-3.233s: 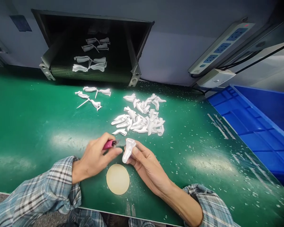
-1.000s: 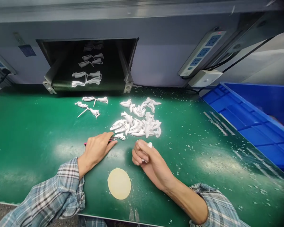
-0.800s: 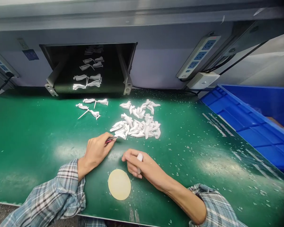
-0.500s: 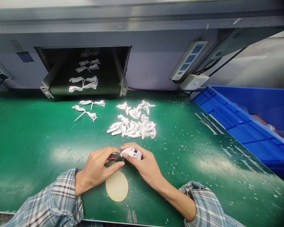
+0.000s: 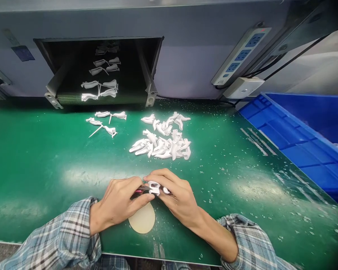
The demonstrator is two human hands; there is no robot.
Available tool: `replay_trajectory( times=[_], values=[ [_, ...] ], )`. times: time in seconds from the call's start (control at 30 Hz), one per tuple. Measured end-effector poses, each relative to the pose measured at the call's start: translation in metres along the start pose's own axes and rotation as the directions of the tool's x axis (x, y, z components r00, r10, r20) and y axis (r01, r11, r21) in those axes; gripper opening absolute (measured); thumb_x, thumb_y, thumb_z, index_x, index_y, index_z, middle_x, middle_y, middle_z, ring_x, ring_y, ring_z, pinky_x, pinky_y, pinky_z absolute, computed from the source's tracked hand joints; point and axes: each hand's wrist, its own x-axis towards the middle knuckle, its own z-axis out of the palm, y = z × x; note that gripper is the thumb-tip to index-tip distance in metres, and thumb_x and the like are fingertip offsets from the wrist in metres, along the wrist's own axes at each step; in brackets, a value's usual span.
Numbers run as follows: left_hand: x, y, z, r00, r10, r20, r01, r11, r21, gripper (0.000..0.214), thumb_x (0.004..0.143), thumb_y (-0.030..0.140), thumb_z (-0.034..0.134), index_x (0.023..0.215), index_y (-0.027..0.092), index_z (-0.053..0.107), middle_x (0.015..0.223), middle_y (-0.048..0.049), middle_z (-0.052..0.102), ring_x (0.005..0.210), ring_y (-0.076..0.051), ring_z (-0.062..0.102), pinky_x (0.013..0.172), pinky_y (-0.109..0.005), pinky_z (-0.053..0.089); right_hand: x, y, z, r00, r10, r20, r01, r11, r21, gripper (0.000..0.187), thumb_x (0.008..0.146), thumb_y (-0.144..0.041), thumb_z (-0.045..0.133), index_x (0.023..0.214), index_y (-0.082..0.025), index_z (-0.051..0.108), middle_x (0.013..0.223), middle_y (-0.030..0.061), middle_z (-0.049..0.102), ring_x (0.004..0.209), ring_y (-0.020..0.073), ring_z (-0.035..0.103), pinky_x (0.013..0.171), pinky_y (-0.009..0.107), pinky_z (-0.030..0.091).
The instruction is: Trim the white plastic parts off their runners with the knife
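My left hand is closed round a small pink-handled tool, its tip against a white plastic part. My right hand pinches that white part from the right, fingers curled over it. Both hands meet just above a round beige disc on the green table. A pile of similar white parts lies beyond the hands.
Two sprue-joined white pieces lie left of the pile. More ride a dark conveyor in a wall opening. A blue bin stands at the right; a power strip hangs above it. White shavings are scattered on the table.
My right hand took a white part and brought it to the tool in my left hand. Both hands have drawn closer to me, over the disc.
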Motion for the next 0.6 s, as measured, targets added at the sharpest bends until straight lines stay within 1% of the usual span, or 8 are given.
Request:
replay_trajectory(
  times=[0.13,0.4,0.6],
  values=[
    [-0.0011,-0.0010,0.0005,1.000,-0.010,0.016,0.010,1.000,-0.016,0.036,0.103,0.044,0.046,0.075,0.022,0.040,0.063,0.0057,0.049,0.054,-0.011,0.038,0.053,-0.025,0.026,-0.0005,-0.0009,-0.0005,0.999,-0.033,-0.004,0.033,0.998,-0.047,0.018,0.100,-0.019,0.057,0.112,-0.022,0.070,0.100,0.0058,0.071,0.081,0.0155,0.070,0.067,0.026,0.053],
    [-0.0021,-0.0006,0.0017,0.993,-0.065,0.098,0.076,0.992,-0.106,0.037,0.103,0.042,0.047,0.074,0.021,0.036,0.062,0.0067,0.043,0.054,-0.010,0.033,0.053,-0.025,0.023,-0.0053,-0.0004,-0.0003,0.998,-0.048,-0.028,0.044,0.992,-0.120,0.021,0.098,-0.013,0.057,0.113,-0.021,0.071,0.097,0.0053,0.069,0.074,0.0138,0.068,0.062,0.026,0.049],
    [-0.0022,0.0001,-0.0006,0.980,-0.087,0.178,0.122,0.973,-0.194,0.036,0.104,0.043,0.046,0.076,0.021,0.040,0.063,0.0069,0.042,0.055,-0.010,0.034,0.054,-0.025,0.024,-0.0067,-0.0027,-0.0003,0.996,-0.075,-0.041,0.067,0.984,-0.165,0.020,0.098,-0.014,0.057,0.110,-0.021,0.072,0.094,0.0044,0.069,0.070,0.0127,0.067,0.059,0.025,0.046]
  ],
)
